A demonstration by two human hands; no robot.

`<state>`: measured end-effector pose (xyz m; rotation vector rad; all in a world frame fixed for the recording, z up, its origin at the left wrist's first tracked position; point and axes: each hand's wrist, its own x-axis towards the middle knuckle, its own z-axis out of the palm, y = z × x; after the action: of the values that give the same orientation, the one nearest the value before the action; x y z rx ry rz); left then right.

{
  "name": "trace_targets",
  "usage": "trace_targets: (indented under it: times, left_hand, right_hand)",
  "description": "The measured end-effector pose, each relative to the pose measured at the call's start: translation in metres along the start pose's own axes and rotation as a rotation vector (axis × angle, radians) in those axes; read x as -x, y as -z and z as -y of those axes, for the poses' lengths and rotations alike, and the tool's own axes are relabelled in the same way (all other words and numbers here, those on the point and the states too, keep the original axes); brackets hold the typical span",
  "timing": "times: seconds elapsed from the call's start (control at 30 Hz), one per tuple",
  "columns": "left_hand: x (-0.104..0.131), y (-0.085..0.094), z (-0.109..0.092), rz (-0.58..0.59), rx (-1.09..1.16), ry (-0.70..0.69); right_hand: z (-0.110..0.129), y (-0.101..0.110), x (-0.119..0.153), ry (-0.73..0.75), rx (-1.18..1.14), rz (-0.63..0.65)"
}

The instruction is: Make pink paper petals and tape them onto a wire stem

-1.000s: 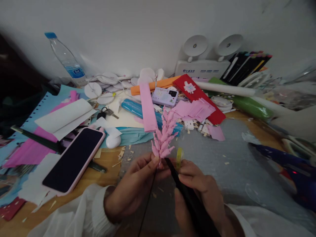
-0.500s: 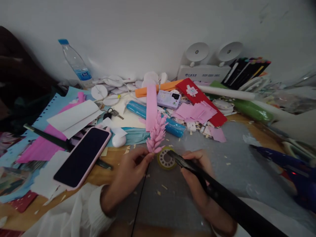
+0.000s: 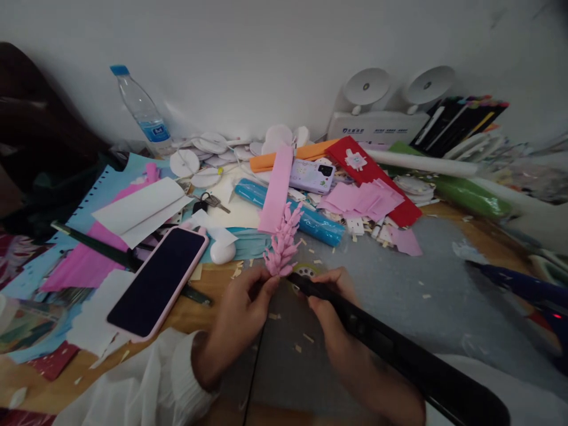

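Observation:
Between thumb and fingers, my left hand (image 3: 251, 307) pinches the base of a pink paper flower spike (image 3: 284, 242), which stands up from the grip. A thin dark stem (image 3: 255, 367) runs down below that hand. My right hand (image 3: 339, 313) is wrapped round a long black tool (image 3: 381, 340). The tool's narrow tip is at the flower's base, close to my left fingertips; whether it touches is hard to tell. Partly hidden behind the tool lies a roll of yellowish-green tape (image 3: 306, 270).
A pink-cased phone (image 3: 157, 284) lies at left, near a white egg-shaped object (image 3: 222, 251). Behind are a blue roll (image 3: 319, 228), pink paper pieces (image 3: 364, 201), a red sheet (image 3: 390, 189) and a water bottle (image 3: 142, 109). A blue glue gun (image 3: 523, 287) is at right.
The black tool and my right hand have moved left, bringing the tip to the flower's base. The tape roll is now more covered. The whole view has shifted slightly.

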<state>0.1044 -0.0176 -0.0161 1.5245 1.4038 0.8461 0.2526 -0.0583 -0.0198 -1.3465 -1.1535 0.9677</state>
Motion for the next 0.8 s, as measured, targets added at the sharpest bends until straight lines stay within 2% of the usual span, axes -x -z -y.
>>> trace_targets:
  times: [0.2,0.43,0.53,0.7,0.8]
  left_hand:
    - [0.003,-0.001,0.005,0.002,-0.034,0.021]
    - [0.004,-0.004,0.01,-0.05,-0.051,-0.009]
    - [0.004,-0.005,0.012,-0.043,-0.031,-0.005]
    - [0.005,-0.005,0.013,-0.044,-0.009,0.001]
    - [0.005,-0.004,0.013,-0.046,-0.001,0.002]
  right_hand:
    - [0.001,-0.001,-0.001,-0.013,0.045,0.024]
    - [0.01,-0.005,0.0,-0.129,0.082,0.126]
    - [0.007,-0.006,0.0,-0.096,0.09,0.142]
    - [0.001,-0.009,-0.002,0.003,0.155,0.098]
    - [0.0,-0.009,-0.002,-0.018,0.173,0.127]
